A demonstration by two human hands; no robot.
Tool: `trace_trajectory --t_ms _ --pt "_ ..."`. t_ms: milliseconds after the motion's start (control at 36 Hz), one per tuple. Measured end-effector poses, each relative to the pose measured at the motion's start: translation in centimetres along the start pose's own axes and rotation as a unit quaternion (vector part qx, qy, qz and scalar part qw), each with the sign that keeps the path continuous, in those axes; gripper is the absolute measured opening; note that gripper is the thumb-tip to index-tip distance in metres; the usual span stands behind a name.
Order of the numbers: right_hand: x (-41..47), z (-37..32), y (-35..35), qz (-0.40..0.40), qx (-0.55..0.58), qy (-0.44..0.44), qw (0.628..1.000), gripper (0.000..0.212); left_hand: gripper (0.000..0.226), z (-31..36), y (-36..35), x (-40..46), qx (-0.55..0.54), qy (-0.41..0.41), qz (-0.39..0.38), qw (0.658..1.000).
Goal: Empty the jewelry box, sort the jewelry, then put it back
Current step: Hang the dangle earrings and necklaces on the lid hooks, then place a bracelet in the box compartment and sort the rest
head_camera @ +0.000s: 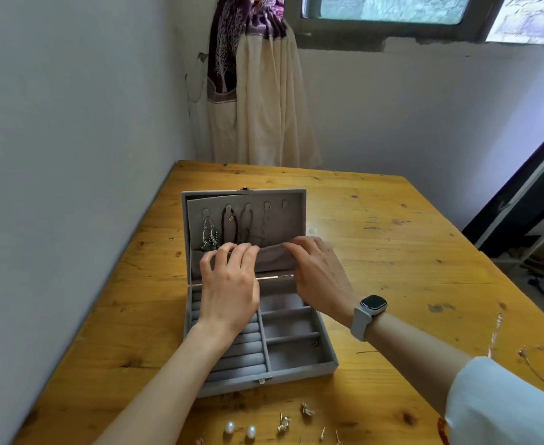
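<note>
A grey velvet jewelry box [296, 361] stands open on the wooden table, its lid [296, 210] upright. Inside the lid hang a beaded silver necklace [210, 234], a dark cord necklace [228, 226] and thin chains. My left hand [228, 284] and my right hand [318, 271] both have their fingertips on the top edge of the lid's fabric pocket [275, 256]. The ring rolls and the compartments in the base look empty. Pearl earrings [240, 429] and small stud earrings [296, 419] lie on the table in front of the box.
Thin gold chains [543, 367] lie on the table at the right, past my right sleeve. The table [408, 252] butts against the wall on the left. A curtain hangs behind it, and dark furniture stands to the far right.
</note>
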State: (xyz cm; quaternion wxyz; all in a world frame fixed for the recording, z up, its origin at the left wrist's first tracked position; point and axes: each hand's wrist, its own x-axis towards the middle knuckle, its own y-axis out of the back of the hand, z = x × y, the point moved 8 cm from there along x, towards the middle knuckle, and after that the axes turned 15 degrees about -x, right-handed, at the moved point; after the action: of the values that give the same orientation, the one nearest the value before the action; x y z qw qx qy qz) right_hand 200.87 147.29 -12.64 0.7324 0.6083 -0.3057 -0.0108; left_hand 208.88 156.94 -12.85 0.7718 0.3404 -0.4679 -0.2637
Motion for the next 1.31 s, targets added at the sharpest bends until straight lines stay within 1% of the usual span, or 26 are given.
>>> trace_trajectory --t_ms 83,139,222,361,444,500,583,667,750,806,889,944,1028,1111,1167,1222,1306 --pt "-2.1 1.6 1.0 -0.006 0.067 -0.041 0.997 0.041 0.036 1.4 0.7 -0.5 -0.064 0.032 0.002 0.997" --pt "-4.0 3.1 1.6 -0.007 0.099 -0.070 0.993 0.036 0.034 3.0 0.6 -1.0 -0.113 0.045 -0.014 0.992" --pt "-7.4 5.5 2.6 -0.005 0.132 -0.112 0.985 0.030 0.033 6.5 -0.3 -2.2 -0.175 0.054 -0.058 0.981" --pt "-14.2 10.0 4.0 -0.008 0.137 -0.185 0.973 0.026 0.036 14.4 -3.6 -4.9 -0.258 0.023 -0.145 0.955" --pt "-18.4 12.8 4.6 -0.018 0.129 -0.224 0.966 0.025 0.040 18.5 -7.0 -6.6 -0.266 0.007 -0.229 0.936" --pt "-21.2 14.9 4.7 -0.028 0.114 -0.255 0.960 0.025 0.042 20.4 -9.4 -7.5 -0.246 0.006 -0.274 0.930" --pt "-25.0 18.3 4.7 -0.033 0.083 -0.307 0.947 0.023 0.045 21.8 -12.8 -7.9 -0.186 0.020 -0.302 0.935" --pt "-27.9 21.7 5.0 -0.021 0.032 -0.361 0.932 0.020 0.048 21.7 -15.2 -7.9 -0.132 0.056 -0.309 0.940" --pt "-29.9 25.0 5.2 -0.017 -0.015 -0.433 0.901 0.018 0.046 21.6 -15.9 -8.0 -0.101 0.073 -0.282 0.951" --pt "-30.5 26.8 4.5 -0.050 -0.028 -0.474 0.879 0.025 0.045 21.5 -15.9 -8.1 -0.094 0.071 -0.265 0.957" --pt "-30.6 28.6 3.3 -0.112 -0.039 -0.505 0.855 0.036 0.044 21.3 -16.0 -8.3 -0.097 0.071 -0.258 0.959" --pt "-30.4 29.5 2.8 -0.129 -0.049 -0.520 0.843 0.035 0.045 21.2 -16.1 -8.2 -0.098 0.072 -0.258 0.959" --pt "-29.9 30.3 2.3 -0.142 -0.054 -0.535 0.831 0.026 0.045 21.1 -16.1 -8.2 -0.103 0.077 -0.258 0.957" --pt "-29.5 30.2 2.1 -0.158 -0.067 -0.527 0.833 0.023 0.045 21.4 -16.0 -8.4 -0.111 0.074 -0.257 0.957" --pt "-29.3 30.1 1.9 -0.160 -0.068 -0.507 0.844 0.021 0.045 21.5 -16.2 -8.6 -0.115 0.076 -0.260 0.956" --pt "-28.9 29.5 2.4 -0.130 -0.025 -0.486 0.864 0.017 0.044 21.6 -16.2 -9.0 -0.112 0.078 -0.262 0.955" --pt "-27.6 27.7 3.7 -0.083 0.073 -0.443 0.889 0.012 0.044 21.8 -16.1 -9.6 -0.125 0.079 -0.262 0.954"
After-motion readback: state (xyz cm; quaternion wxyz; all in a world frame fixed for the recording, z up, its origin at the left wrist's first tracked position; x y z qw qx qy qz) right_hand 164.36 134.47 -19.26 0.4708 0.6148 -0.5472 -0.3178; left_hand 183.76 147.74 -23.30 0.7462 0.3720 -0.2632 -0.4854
